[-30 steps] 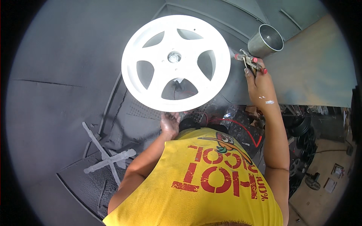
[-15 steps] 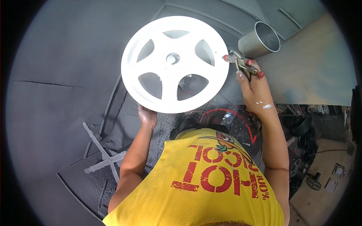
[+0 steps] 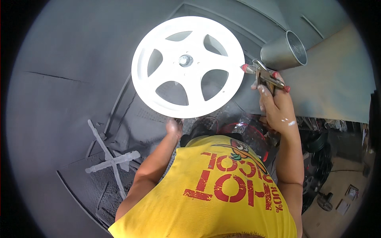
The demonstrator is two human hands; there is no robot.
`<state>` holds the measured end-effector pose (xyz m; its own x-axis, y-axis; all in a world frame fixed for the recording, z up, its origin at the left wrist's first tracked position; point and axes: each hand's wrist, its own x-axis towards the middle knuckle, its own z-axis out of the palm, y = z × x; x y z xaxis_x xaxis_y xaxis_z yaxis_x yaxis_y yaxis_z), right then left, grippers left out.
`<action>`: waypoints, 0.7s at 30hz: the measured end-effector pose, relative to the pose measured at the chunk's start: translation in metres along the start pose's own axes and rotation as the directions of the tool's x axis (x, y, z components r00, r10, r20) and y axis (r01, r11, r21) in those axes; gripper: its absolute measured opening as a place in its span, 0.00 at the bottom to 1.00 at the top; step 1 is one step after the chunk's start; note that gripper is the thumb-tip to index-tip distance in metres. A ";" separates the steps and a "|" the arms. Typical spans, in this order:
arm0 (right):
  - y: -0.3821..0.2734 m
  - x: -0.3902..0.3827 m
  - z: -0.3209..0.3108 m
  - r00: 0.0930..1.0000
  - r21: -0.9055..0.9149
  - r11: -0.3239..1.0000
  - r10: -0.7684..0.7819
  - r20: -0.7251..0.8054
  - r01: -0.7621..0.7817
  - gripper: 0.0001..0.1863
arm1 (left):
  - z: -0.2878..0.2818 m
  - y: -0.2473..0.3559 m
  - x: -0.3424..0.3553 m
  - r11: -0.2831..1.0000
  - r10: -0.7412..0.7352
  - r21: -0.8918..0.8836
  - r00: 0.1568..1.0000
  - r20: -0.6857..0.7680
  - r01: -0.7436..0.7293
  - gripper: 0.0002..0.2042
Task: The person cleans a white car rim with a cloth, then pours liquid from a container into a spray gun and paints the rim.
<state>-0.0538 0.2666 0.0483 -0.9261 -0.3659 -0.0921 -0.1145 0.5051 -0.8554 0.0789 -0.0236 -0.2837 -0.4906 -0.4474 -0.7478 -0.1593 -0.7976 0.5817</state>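
Observation:
A white five-spoke wheel [image 3: 194, 92] faces up in front of me, with a grey metal piece [image 3: 185, 60] at its centre. Below its near edge is my left hand [image 3: 173, 127]; its fingers go behind the rim, so their grip is hidden. On the right, my right hand [image 3: 279, 104] is wrapped round a metal spray gun [image 3: 270, 80] with red tips. The gun's nozzle points left, close to the wheel's right edge. A silver metal cup [image 3: 278, 51] sits tilted at the gun's far side; its joint with the gun is hard to make out.
At the lower left stands a paint-coated cross-shaped frame [image 3: 112, 161]. A wide panel [image 3: 337, 77] extends along the right, with cluttered items beneath its near edge. Dark round parts [image 3: 317, 174] are stacked at the lower right. A grey wall [image 3: 59, 51] rises on the left.
The wheel has turned, so its spokes and openings lie at different angles. My left hand has shifted right beneath the rim. The spray gun and cup appear slightly lower and farther right.

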 end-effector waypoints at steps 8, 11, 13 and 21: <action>0.020 -0.017 0.002 0.999 0.059 0.997 -0.052 0.000 0.052 0.14 | -0.007 0.007 0.022 0.990 0.100 0.105 0.995 -0.003 -0.099 0.13; 0.036 -0.010 0.001 0.996 -0.038 0.996 -0.081 -0.049 0.079 0.14 | 0.001 0.030 0.020 0.973 0.130 0.195 0.991 -0.006 -0.126 0.13; 0.038 -0.002 0.002 0.996 -0.039 0.997 -0.064 -0.061 0.062 0.14 | -0.005 0.041 0.028 0.967 0.135 0.211 0.989 0.058 -0.144 0.12; 0.017 -0.013 0.018 0.922 0.014 0.935 -0.351 0.165 0.353 0.15 | -0.020 0.053 0.062 0.951 0.140 0.276 0.990 0.025 -0.141 0.08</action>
<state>-0.0376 0.2657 0.0258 -0.7545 -0.6430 0.1312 -0.4293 0.3325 -0.8397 0.0573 -0.1012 -0.3055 -0.5294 -0.5443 -0.6508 -0.3186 -0.5833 0.7471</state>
